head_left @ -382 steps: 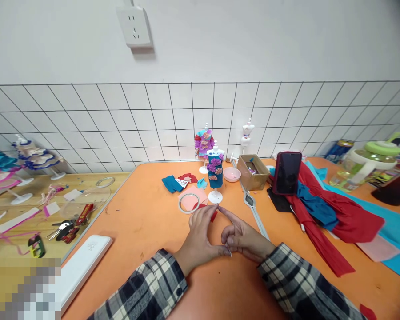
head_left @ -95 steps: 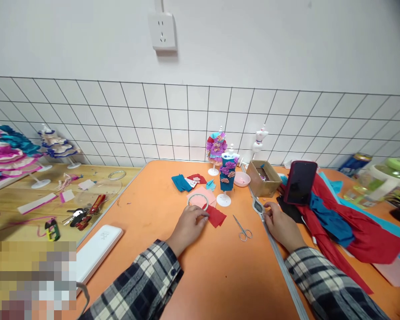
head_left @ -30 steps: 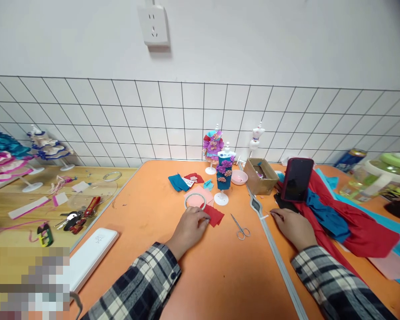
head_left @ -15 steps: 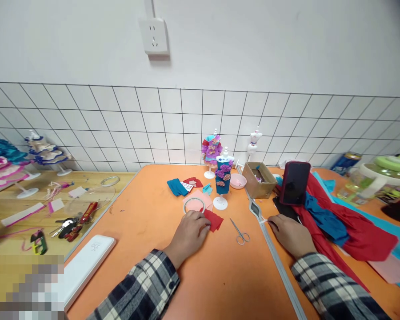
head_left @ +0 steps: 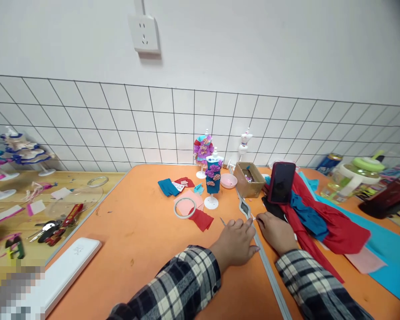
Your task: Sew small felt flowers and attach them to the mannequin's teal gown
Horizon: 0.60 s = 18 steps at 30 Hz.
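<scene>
My left hand (head_left: 237, 242) lies palm down, its fingers loosely extended and thumb apart. It covers most of a pair of scissors, whose blade tip (head_left: 222, 221) shows beside the knuckles. Its fingertips reach a long grey strip (head_left: 268, 271), perhaps a zipper, which parts into an oval at its far end. Across the strip, my right hand (head_left: 276, 232) is closed, thumb and index finger at a tiny white piece (head_left: 254, 218) that is too small to name. A red cloth scrap (head_left: 202, 219) and a roll of tape (head_left: 184, 208) lie left of my hands.
Beyond stand a small dress form (head_left: 213, 178) in blue, a cardboard box (head_left: 250, 180), a pink dish (head_left: 228, 181) and an upright phone (head_left: 282, 182). Red fabric (head_left: 346, 226) is heaped right; a white power bank (head_left: 73, 271) lies left.
My left hand has moved right, from beside the tape roll and red scrap to over the scissors and against the grey strip. My right hand stays at the strip. The view has shifted slightly right.
</scene>
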Each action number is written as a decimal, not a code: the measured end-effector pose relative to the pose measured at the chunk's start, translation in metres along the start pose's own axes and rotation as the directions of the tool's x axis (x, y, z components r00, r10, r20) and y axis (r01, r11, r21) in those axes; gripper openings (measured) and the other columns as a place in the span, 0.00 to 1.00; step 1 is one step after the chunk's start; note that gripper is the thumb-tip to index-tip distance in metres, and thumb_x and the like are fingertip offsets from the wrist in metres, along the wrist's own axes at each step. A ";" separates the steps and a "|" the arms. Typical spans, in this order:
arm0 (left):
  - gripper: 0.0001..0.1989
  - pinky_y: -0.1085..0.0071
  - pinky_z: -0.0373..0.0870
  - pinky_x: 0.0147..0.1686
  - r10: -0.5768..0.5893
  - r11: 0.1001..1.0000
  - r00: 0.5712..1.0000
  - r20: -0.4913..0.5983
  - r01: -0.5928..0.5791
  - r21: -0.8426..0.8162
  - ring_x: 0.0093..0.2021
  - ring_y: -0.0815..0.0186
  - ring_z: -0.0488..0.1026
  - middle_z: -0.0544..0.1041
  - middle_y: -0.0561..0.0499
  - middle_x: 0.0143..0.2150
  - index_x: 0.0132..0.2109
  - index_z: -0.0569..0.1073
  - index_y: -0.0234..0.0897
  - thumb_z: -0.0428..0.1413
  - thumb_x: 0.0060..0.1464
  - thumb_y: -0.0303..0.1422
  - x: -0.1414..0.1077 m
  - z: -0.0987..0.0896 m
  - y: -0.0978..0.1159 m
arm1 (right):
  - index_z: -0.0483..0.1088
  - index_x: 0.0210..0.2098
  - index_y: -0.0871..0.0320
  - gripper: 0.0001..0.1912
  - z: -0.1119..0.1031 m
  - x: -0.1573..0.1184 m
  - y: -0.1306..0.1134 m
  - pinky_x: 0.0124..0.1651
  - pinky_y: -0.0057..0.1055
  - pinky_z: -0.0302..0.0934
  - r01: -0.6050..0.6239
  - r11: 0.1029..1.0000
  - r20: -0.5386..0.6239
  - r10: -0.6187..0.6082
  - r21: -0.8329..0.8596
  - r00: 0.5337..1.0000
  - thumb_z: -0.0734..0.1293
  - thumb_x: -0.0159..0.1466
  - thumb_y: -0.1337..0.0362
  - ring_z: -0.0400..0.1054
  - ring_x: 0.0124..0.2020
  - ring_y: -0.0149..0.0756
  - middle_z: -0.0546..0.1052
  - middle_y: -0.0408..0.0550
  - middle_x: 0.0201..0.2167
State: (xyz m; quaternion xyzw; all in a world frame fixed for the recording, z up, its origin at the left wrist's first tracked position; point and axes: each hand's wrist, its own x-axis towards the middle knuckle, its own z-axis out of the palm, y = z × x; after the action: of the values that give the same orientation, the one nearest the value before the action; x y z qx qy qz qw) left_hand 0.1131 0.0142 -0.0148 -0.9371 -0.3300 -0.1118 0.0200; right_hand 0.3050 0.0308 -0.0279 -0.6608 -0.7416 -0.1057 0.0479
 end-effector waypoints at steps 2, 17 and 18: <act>0.28 0.58 0.61 0.45 0.001 1.000 1.000 0.010 -0.001 -0.026 0.51 0.54 0.64 0.64 0.43 0.64 0.56 0.65 0.34 0.43 0.60 0.52 0.003 0.005 -0.003 | 0.72 0.39 0.54 0.13 0.000 0.001 0.000 0.25 0.28 0.47 -0.004 1.000 -0.013 0.004 -0.003 1.000 0.56 0.69 0.60 0.72 0.33 0.34 0.76 0.45 0.35; 0.34 0.57 0.60 0.46 -0.057 0.989 0.998 0.013 0.059 -0.136 0.51 0.52 0.63 0.65 0.45 0.64 0.56 0.66 0.34 0.41 0.57 0.58 -0.002 0.009 -0.005 | 0.74 0.43 0.55 0.15 -0.047 0.028 0.008 0.35 0.27 0.59 -0.005 0.976 -0.428 0.101 0.218 0.898 0.58 0.68 0.59 0.72 0.40 0.36 0.78 0.47 0.41; 0.34 0.57 0.60 0.46 -0.060 0.987 0.998 0.011 0.061 -0.149 0.50 0.52 0.63 0.65 0.45 0.64 0.56 0.66 0.35 0.41 0.57 0.58 -0.003 0.009 -0.005 | 0.74 0.44 0.56 0.15 -0.057 0.039 0.004 0.35 0.27 0.59 -0.026 0.981 -0.432 0.107 0.190 0.896 0.57 0.69 0.59 0.72 0.40 0.36 0.78 0.48 0.42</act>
State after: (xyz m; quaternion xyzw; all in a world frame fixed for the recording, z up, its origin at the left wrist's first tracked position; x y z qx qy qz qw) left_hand 0.1095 0.0174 -0.0242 -0.9260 -0.3489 -0.1338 -0.0544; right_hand 0.3005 0.0563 0.0359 -0.6378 -0.6949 -0.1832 0.2770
